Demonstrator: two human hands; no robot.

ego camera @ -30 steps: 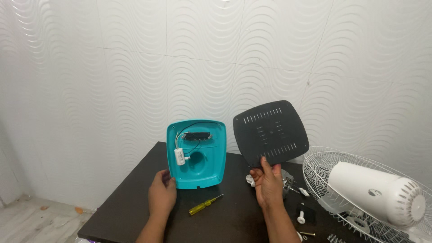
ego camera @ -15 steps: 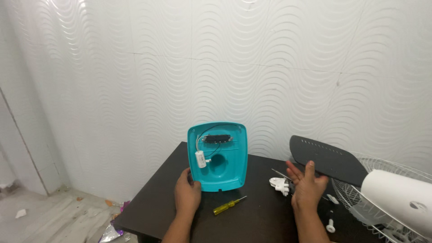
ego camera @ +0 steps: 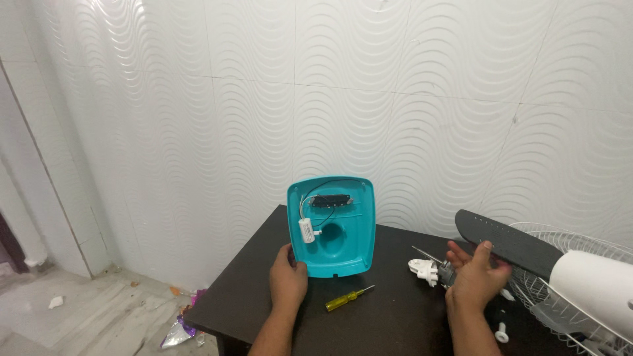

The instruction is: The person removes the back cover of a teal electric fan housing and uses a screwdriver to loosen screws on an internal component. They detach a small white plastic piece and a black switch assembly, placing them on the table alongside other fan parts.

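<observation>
Since a second ago, I see the dark grey cover plate (ego camera: pixel 511 242) has come down from standing up near the wall to lying almost flat at the right of the frame, with its far edge over the white wire fan guard (ego camera: pixel 580 290). My right hand (ego camera: pixel 476 275) is under its near edge, thumb on top, fingers loosely curled on it. My left hand (ego camera: pixel 288 275) sits lower middle of the frame. Its fingers are closed on the bottom left corner of the teal fan base shell (ego camera: pixel 339 240), which stands up on the dark table (ego camera: pixel 389 323) with its open side to me. Inside the shell, a small white cylinder part (ego camera: pixel 306 231) hangs on thin wires at the left. A yellow screwdriver (ego camera: pixel 348 298) lies on the table just below the shell, between my two hands. A white plastic piece (ego camera: pixel 423 269) lies just left of my right hand. The white motor housing (ego camera: pixel 593 290) is at the far right edge.
</observation>
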